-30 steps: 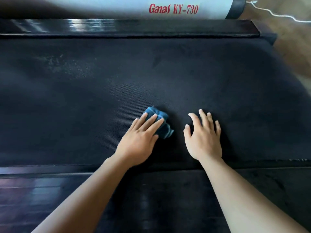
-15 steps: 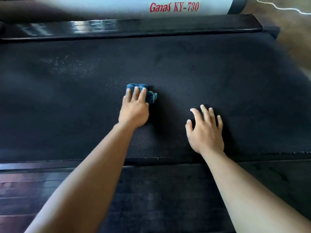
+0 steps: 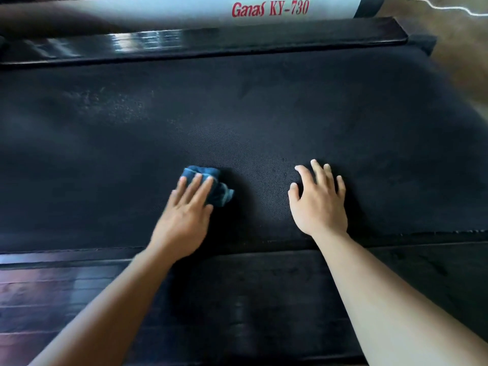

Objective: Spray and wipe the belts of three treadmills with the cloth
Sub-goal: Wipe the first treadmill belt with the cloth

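A black treadmill belt [image 3: 264,114] fills the middle of the head view. A crumpled blue cloth [image 3: 215,187] lies on it near the front edge. My left hand [image 3: 184,215] presses the cloth flat against the belt with straight fingers, and most of the cloth is under them. My right hand [image 3: 319,202] rests on the belt to the right of the cloth with its fingers spread, holding nothing. A faint patch of spray droplets [image 3: 105,104] shows on the belt at the far left.
A glossy black side rail [image 3: 211,43] runs along the far edge, with a white housing [image 3: 184,9] marked "Ganas KY-730" behind it. Another dark rail [image 3: 264,286] lies along the near edge. A white cord [image 3: 449,7] crosses the brown floor at the top right.
My left hand pushed the cloth away and left across the belt, then drew it back toward the near edge. My right hand stayed planted on the belt.
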Tool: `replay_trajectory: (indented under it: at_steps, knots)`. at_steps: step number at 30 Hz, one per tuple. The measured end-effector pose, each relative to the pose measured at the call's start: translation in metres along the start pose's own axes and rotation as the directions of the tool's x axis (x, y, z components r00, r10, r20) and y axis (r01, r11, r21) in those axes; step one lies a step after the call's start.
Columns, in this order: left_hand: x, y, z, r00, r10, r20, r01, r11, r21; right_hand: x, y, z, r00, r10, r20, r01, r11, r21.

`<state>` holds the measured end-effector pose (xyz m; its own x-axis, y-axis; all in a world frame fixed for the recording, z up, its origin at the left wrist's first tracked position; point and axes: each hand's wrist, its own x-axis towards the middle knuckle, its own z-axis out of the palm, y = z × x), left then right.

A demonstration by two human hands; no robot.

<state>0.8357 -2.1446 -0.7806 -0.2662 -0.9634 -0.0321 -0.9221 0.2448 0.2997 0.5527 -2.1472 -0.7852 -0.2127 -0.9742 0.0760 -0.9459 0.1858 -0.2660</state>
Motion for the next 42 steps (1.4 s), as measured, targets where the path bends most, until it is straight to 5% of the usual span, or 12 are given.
replay_trajectory:
  at_steps: [6,15,21,26,31,39,42]
  knots:
    - [0.068,0.007,-0.020,0.968,-0.235,-0.090,0.233,0.972,-0.030,0.001,0.000,0.000,1.000,0.010,0.011,-0.010,1.000,0.000]
    - [0.066,0.088,0.010,0.998,-0.008,-0.055,0.006,0.999,-0.033,0.001,0.000,-0.001,0.999,0.018,0.030,-0.019,1.000,0.011]
    - [-0.009,0.051,0.001,0.997,0.074,-0.014,-0.075,0.995,-0.071,0.000,-0.001,-0.002,1.000,0.000,-0.007,0.000,1.000,0.015]
    - [0.003,-0.016,-0.013,0.988,-0.136,-0.074,0.132,0.989,-0.062,0.000,-0.001,-0.001,1.000,0.002,-0.004,-0.002,1.000,0.022]
    - [0.061,0.000,-0.020,0.944,-0.317,-0.091,0.308,0.946,-0.103,0.000,-0.001,-0.001,1.000,0.007,0.004,-0.007,1.000,0.015]
    - [0.052,0.078,0.006,0.996,-0.010,-0.085,0.000,0.993,-0.121,0.001,-0.001,-0.001,1.000,0.014,0.021,-0.014,1.000,0.023]
    - [0.017,0.074,0.007,0.999,0.010,-0.041,-0.015,0.991,-0.131,0.001,-0.001,-0.002,1.000,0.008,0.022,-0.009,1.000,0.020]
